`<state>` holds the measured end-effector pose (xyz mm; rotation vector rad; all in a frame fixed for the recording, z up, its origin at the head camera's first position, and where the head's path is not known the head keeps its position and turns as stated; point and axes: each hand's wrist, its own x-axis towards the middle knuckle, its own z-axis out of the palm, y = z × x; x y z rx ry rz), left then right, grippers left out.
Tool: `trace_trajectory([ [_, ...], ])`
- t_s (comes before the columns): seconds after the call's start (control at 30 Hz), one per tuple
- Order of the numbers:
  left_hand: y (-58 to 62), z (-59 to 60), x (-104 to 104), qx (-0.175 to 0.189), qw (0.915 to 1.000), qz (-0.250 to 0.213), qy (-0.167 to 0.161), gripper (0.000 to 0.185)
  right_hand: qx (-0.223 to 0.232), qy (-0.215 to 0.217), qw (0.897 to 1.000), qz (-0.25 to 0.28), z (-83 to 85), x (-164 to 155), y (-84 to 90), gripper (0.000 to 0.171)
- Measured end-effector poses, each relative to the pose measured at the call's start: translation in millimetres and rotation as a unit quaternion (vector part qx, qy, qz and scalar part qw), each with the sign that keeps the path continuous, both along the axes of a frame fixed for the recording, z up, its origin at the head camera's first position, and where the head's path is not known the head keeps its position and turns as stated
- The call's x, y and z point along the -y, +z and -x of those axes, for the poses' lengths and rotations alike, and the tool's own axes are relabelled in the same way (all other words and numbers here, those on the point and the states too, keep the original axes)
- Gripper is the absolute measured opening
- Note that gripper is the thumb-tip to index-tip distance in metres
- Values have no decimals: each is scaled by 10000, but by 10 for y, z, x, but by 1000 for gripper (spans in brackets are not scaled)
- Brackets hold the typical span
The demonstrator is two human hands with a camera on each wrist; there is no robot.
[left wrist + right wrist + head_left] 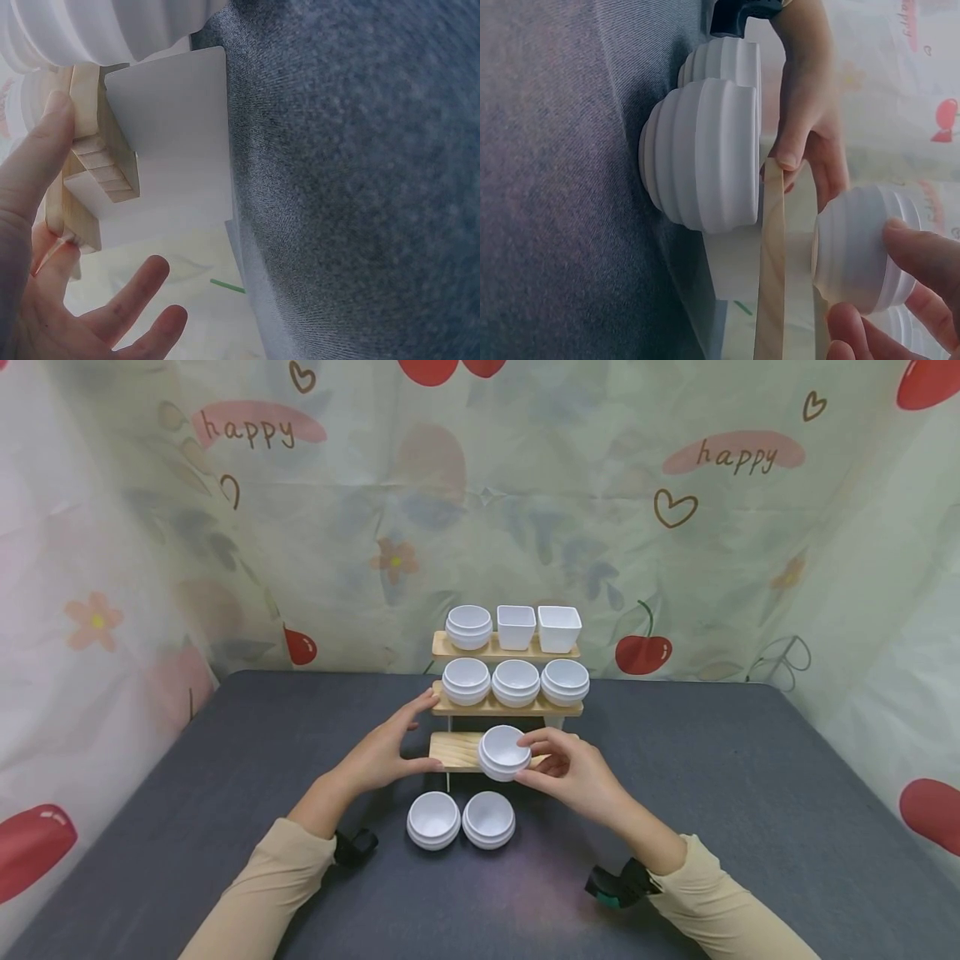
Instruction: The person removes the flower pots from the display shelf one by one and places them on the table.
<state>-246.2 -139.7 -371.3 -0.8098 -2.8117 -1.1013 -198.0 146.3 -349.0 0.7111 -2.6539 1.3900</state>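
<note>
A white ribbed bowl [504,752] is pinched at its right side by the thumb and fingers of my right hand [572,770]. In the right wrist view, a gap separates its base from the lowest wooden shelf [772,262]. My left hand [384,747] grips the left end of the three-tier stand, its thumb on the lowest shelf [453,750] and index finger on the middle shelf [510,708]. In the left wrist view, the other fingers [139,289] are spread beside the stand's white side panel [176,142].
Two round white bowls [433,820] stand side by side on the dark cloth before the stand. Three round bowls [516,683] line the middle shelf. The top shelf [487,650] bears a round bowl [468,627] and two square ones [558,628]. A patterned curtain [525,543] hangs behind.
</note>
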Motion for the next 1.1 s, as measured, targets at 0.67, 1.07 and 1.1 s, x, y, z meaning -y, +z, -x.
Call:
trace_trajectory([
  [0.67,-4,-3,0,46,10000,36,59,91,63,135,9999,29,-39,-132,-46,38],
  [1.07,-16,0,5,-11,10000,65,69,91,121,233,9997,16,-67,-205,-82,37],
  [1.1,-17,0,6,-14,10000,63,72,91,122,237,9996,10,-67,-212,-88,37],
])
